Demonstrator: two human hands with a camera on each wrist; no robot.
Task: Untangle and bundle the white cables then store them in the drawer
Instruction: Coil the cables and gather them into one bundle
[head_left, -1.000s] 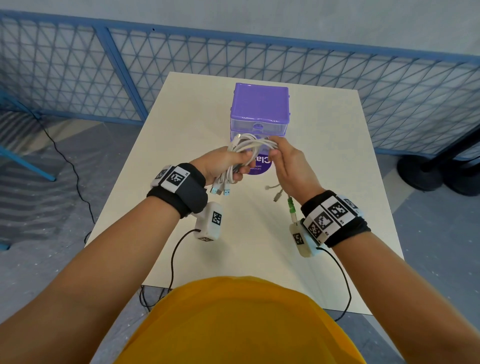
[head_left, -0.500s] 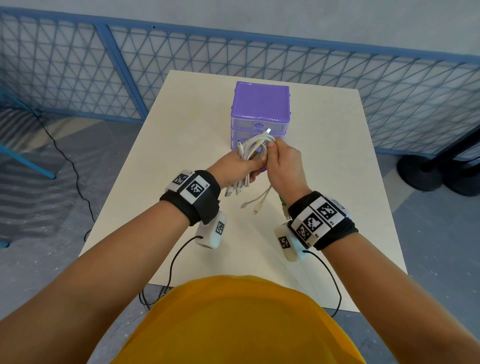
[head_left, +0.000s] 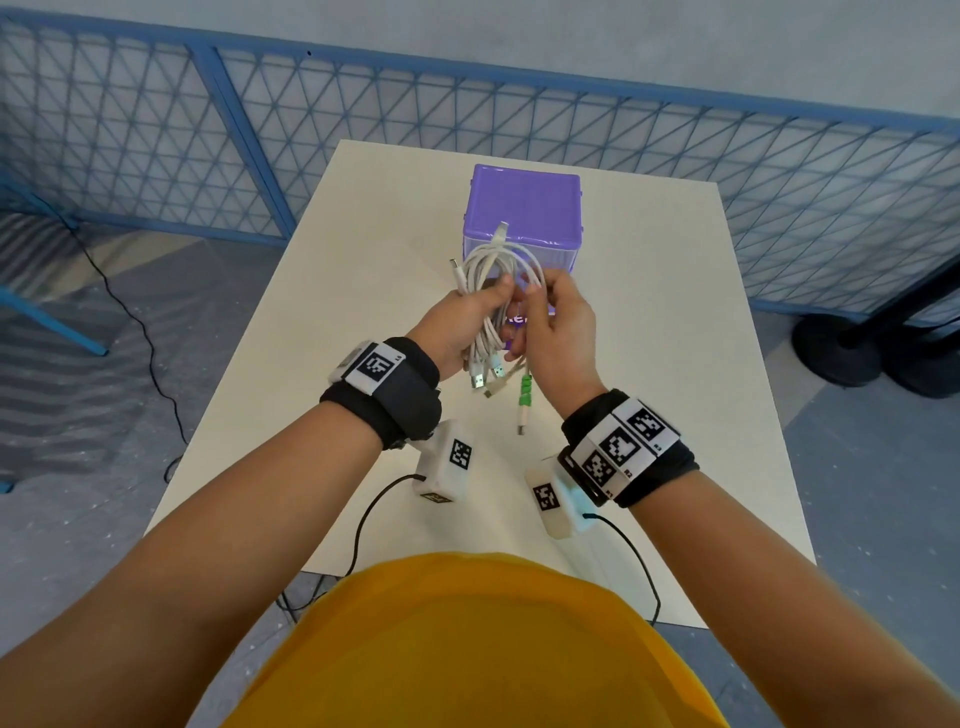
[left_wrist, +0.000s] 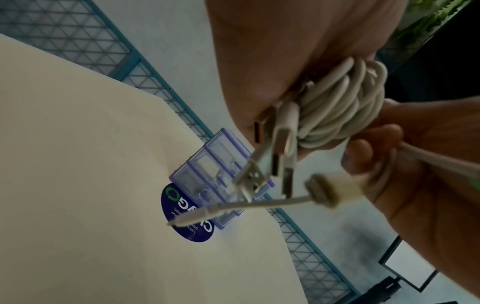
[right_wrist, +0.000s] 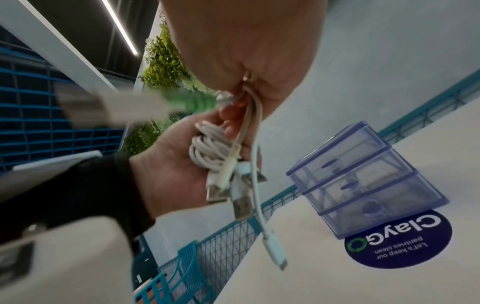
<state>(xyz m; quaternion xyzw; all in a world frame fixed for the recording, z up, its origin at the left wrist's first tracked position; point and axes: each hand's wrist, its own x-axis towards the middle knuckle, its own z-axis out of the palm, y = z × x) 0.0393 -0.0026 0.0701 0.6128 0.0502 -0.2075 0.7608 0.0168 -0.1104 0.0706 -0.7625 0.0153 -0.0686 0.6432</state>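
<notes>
1. The left hand (head_left: 462, 325) is clenched around the coiled bundle of white cables (head_left: 493, 280), above the counter (head_left: 649, 364) and on the near side of the drawer unit (head_left: 524, 208).
2. The loops of the bundle rise above the left hand's fingers (head_left: 496, 291). In the head view they overlap the front of the drawer unit; whether they touch it cannot be told.
3. Several USB plugs (head_left: 485, 376) hang below the left hand, close together.
4. The right hand (head_left: 558, 332) sits just beside the left hand, on the same near side of the drawer unit. It pinches two loose cable strands against the bundle, as the right wrist view shows.
5. A cable end with a green strain relief (head_left: 526, 392) hangs below the right hand, with its plug pointing down.
6. The drawer unit is purple, with three translucent drawers. All three appear closed in the right wrist view.
7. A round dark blue sticker (right_wrist: 397, 240) reading "ClayGo" lies on the counter, touching the front base of the drawer unit.
8. A blue mesh fence (head_left: 363, 130) stands beyond the drawer unit.
</notes>
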